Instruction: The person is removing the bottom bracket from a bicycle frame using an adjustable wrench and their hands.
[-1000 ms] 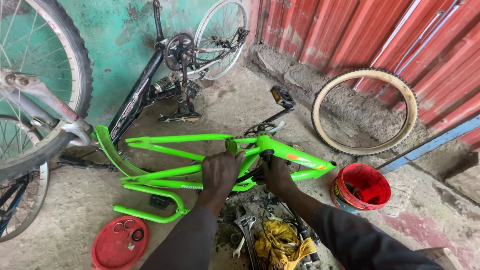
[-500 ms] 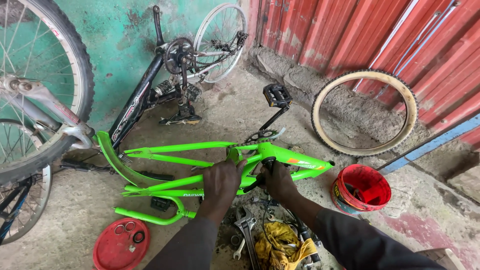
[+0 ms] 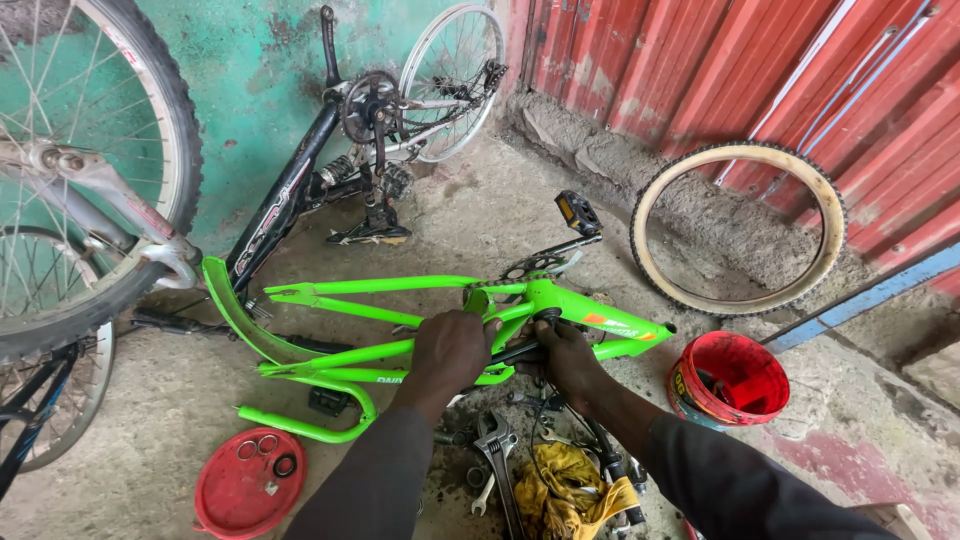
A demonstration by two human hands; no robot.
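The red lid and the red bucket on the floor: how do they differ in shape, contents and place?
The red lid is flat and shallow; the red bucket is deep-walled. The lid holds a few small rings; the bucket holds dark items, too unclear to name. The lid lies left of the arms, the bucket right of them. Both are red, round and on the concrete floor.

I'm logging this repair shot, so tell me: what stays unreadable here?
Head view only:
- What the right hand grips: hidden by its fingers and the green frame.
- Red bucket contents: too dark.
- Parts in the red lid: too small.
- Left-side wheel: cut off by the edge.
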